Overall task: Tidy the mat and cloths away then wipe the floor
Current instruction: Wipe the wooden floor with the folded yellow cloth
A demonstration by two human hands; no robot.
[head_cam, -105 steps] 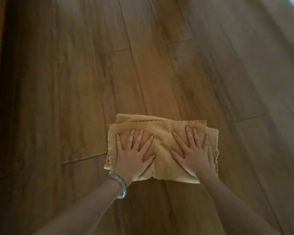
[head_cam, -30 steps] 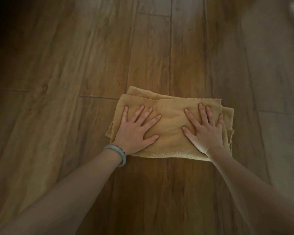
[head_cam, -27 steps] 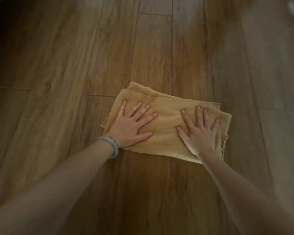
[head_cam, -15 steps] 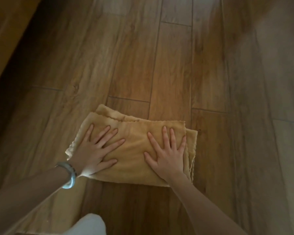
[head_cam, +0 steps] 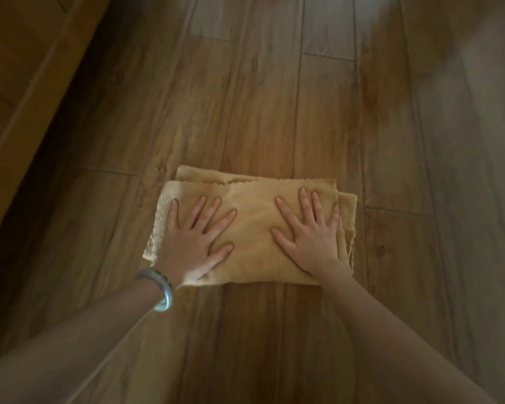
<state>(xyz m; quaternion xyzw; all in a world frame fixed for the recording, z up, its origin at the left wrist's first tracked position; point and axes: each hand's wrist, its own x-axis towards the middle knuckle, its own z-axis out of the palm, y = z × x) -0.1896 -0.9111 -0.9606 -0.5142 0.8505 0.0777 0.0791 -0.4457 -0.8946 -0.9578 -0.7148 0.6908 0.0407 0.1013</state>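
With no mat in frame, wiping underway: left hand (head_cam: 191, 243) and right hand (head_cam: 309, 233) flat, fingers spread, apart, pressing folded tan cloth (head_cam: 252, 228) mid-frame onto brown wood-plank floor (head_cam: 274, 112); remaining area unknowable.

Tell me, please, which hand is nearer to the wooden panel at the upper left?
Left. The left hand presses the left half of the cloth, on the side toward the wooden panel; the right hand presses its right half, farther away.

arms: bare, no sleeves | left wrist: pale grey-blue bangle (head_cam: 157, 290)
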